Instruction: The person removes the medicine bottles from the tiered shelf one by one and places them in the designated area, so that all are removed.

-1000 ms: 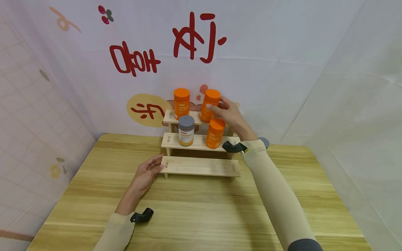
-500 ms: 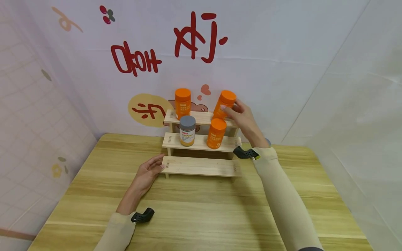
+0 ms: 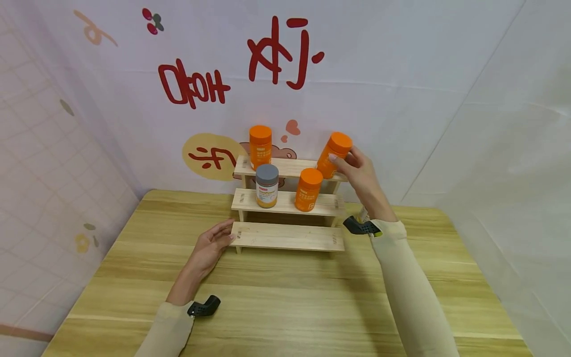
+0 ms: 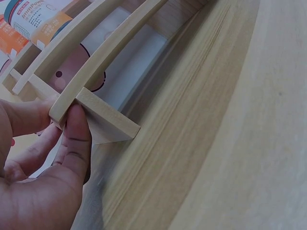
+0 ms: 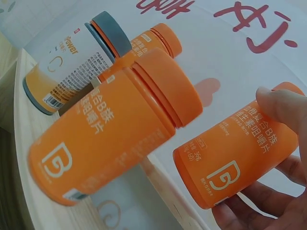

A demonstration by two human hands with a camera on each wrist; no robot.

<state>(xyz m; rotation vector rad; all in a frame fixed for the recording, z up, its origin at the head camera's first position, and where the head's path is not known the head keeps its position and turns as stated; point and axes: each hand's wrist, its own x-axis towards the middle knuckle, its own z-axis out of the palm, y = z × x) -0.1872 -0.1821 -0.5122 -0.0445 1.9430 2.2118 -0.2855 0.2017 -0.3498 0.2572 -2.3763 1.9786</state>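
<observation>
My right hand [image 3: 363, 178] grips an orange supplement bottle [image 3: 329, 161] at the right end of the top tier of a wooden three-step shelf [image 3: 287, 236]. The bottle leans to the right; in the right wrist view its base [image 5: 204, 184] looks off the board. My left hand [image 3: 208, 252] pinches the left end of the lowest board [image 4: 72, 93] between thumb and fingers. A second orange bottle [image 3: 260, 148] stands upright at the top left. On the middle tier stand a grey-lidded white and yellow bottle [image 3: 266, 188] and another orange bottle [image 3: 308, 191].
The shelf stands at the back of a wood-grain table [image 3: 267, 302], close to a printed white cloth backdrop [image 3: 379, 114]. Partly hidden behind my right wrist, a further item [image 3: 363, 215] stands on the table. More white cloth [image 3: 513, 173] hangs at the right.
My right hand has moved the orange bottle rightward along the top tier, and the bottle now leans more. The left hand stays at the lowest board.
</observation>
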